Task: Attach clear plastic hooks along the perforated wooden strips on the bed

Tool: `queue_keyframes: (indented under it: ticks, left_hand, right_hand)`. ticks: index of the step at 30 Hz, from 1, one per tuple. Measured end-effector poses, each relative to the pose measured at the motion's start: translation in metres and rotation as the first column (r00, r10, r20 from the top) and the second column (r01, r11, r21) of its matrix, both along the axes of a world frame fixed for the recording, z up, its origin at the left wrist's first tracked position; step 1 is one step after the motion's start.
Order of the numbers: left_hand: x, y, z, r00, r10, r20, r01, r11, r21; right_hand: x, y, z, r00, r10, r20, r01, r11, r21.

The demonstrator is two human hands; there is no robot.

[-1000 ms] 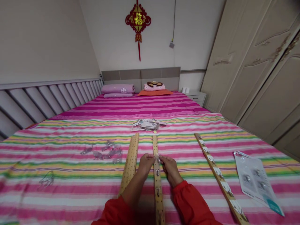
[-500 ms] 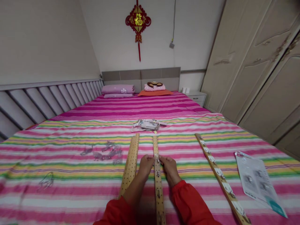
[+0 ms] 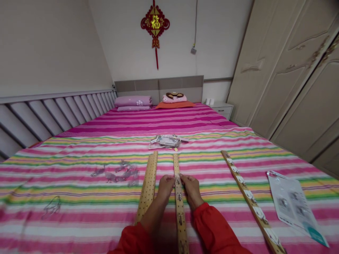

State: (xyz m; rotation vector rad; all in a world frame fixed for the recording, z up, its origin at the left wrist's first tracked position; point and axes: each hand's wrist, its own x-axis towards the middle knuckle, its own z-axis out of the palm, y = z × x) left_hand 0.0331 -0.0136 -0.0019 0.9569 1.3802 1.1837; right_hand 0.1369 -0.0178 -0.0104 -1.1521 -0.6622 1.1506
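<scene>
A narrow wooden strip with rows of holes point(image 3: 179, 206) lies lengthwise in front of me. Several small metal hooks point(image 3: 180, 219) sit along its near half. My left hand point(image 3: 166, 185) is closed at the strip's left edge, thumb and fingertips pinched together. From the right side, my right hand point(image 3: 191, 188) pinches at a small metal hook point(image 3: 178, 181) on the strip. A pale, translucent bit shows between the fingertips, too small to make out. Just left of my left forearm, more perforated wooden strips point(image 3: 148, 180) lie side by side.
To the right lies a wooden strip with white pieces and metal hooks point(image 3: 245, 190), then a blister pack point(image 3: 293, 203). Small clear bags point(image 3: 124, 173) and a thin wire-like tangle point(image 3: 53, 205) lie left. A pile of packets point(image 3: 168, 141) rests farther up the striped bedspread point(image 3: 87, 218).
Both hands stay at the same spot on the middle strip, with only slight finger movement. The whole view has shifted very slightly.
</scene>
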Motion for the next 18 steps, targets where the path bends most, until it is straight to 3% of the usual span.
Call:
queue_keyframes:
  ticks: [12,18]
  left_hand:
    - [0.002,0.005,-0.012,0.998,0.04,-0.039,-0.038,0.999,0.039]
    - [0.002,0.002,-0.013,0.993,0.08,-0.088,-0.069,0.99,0.119]
  right_hand:
    - [-0.002,0.004,-0.006,1.0,-0.001,0.011,0.001,1.0,-0.015]
    - [-0.002,0.007,-0.014,0.998,-0.029,0.064,0.029,0.999,-0.013]
